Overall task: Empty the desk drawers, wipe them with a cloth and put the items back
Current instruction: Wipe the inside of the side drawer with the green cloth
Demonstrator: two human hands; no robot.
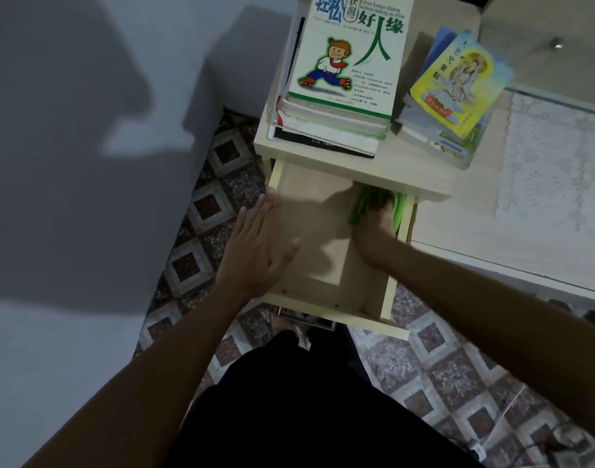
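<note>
Green cloth bunched under right hand, at the far right corner of the drawer, mid-frame right. Fingers pressed down into the cloth, blurred and shadowed; could not tell whether curled round it or flat on it. Left hand laid flat on the drawer's left wall, centre-left of frame, fingers straight and spread, thumb out over the drawer floor, nothing held. Likely steadying.

Drawer pulled well out from under the desk top. Floor bare pale wood apart from cloth and hand; no items left inside.

Progress, as judged: emptying of this drawer done, wiping under way, far right corner being worked. Rest of the floor and the walls possibly left to wipe. Putting-back not yet begun. Other drawers not in view; unknown.

Two stacks of books on the desk top, upper centre of frame, probably the drawer's contents. Large white book topmost on the left stack: green Chinese characters 轻松获得好人缘, English line partly legible, "Great human relation without making an effort", cartoon boy on roller skates. Yellow booklet on the right stack, upper right: robed figure, vertical Chinese title too small to read surely.
</note>
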